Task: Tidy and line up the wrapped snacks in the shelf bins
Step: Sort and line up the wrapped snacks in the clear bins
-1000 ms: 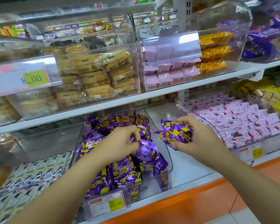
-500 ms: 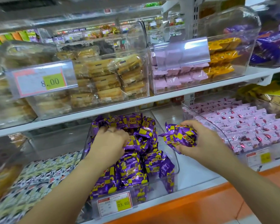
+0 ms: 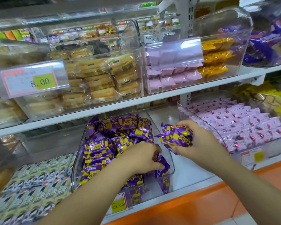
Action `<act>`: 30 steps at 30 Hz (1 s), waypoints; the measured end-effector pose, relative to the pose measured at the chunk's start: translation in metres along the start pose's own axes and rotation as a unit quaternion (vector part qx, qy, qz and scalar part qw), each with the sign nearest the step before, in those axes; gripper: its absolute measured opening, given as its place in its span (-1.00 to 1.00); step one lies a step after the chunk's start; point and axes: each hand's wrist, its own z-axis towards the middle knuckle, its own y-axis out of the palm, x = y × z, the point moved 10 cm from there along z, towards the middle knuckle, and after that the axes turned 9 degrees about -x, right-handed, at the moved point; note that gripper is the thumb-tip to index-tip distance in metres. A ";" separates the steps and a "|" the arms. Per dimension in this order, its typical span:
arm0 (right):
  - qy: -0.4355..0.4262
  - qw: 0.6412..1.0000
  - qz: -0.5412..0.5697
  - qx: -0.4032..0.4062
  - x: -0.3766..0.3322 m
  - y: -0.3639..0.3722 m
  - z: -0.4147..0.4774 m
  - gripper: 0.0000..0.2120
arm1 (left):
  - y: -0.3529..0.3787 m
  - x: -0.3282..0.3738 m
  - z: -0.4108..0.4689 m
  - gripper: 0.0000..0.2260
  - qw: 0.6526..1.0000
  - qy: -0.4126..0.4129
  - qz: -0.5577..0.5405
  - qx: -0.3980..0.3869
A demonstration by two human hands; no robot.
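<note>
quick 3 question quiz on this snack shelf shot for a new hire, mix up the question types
1. True or false: the left hand grips a purple pack inside the clear bin.
2. Multiple choice: the price tag on that bin's front reads A) 8.00 B) 23.60 C) 32.00.
3. Fill in (inside or outside): the right hand holds a bunch of purple packs ___ the bin.

Key: 1 true; 2 B; 3 outside.
</note>
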 end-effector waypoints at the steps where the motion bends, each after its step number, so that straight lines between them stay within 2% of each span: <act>1: 0.002 1.000 -0.003 0.001 0.001 0.000 0.000 -0.53 | 0.004 0.001 0.006 -0.55 1.000 0.004 -0.020 -0.018; 6: 0.021 0.997 -0.077 0.014 0.012 -0.006 0.002 -0.52 | 0.018 0.005 0.021 -0.60 0.996 0.016 -0.072 -0.047; 10: 0.036 0.988 -0.148 0.019 0.018 -0.009 0.002 -0.52 | 0.017 0.002 0.020 -0.76 0.993 0.031 -0.110 -0.031; 15: 0.051 0.984 -0.172 0.019 0.021 -0.012 0.000 -0.51 | 0.014 0.004 0.015 -0.78 0.993 0.050 -0.100 -0.024; 21: 0.056 0.982 -0.181 0.017 0.027 -0.013 0.000 -0.47 | -0.007 -0.007 0.007 -0.77 0.995 0.045 -0.080 0.045; 27: 0.057 0.983 -0.176 0.006 0.031 -0.010 -0.001 -0.48 | -0.009 0.006 0.004 -0.75 0.993 0.112 -0.014 0.041; 30: 0.055 0.984 -0.172 0.003 0.032 -0.009 -0.001 -0.48 | 0.006 0.017 0.005 -0.72 0.986 0.134 0.092 0.028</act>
